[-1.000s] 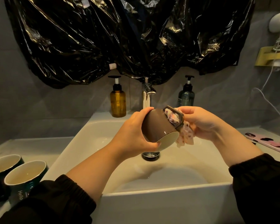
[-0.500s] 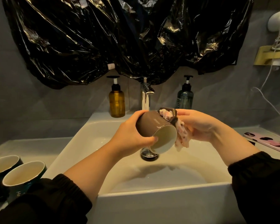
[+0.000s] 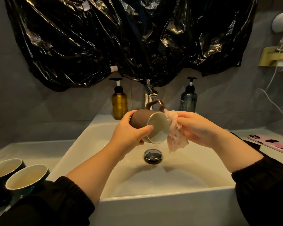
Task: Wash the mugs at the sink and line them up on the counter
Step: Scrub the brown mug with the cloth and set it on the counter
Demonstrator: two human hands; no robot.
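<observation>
Brown mug [image 3: 139, 119] lies tipped over the sink [image 3: 91, 136], centre frame, with my left hand [image 3: 127, 137] wrapped round its body. I've rolled its handle [image 3: 153, 103] upward, and my right hand [image 3: 201, 129] has drawn the clutched pink cloth [image 3: 176, 136] from the handle to the rim. The wipe is nearly done, I'd say.

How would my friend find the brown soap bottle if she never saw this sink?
Start at the white sink and look along its back edge to the shiny tap. Two pump bottles flank it. The amber bottle stands left, glowing honey-brown, while the grey-green bottle on the right is much darker.
</observation>
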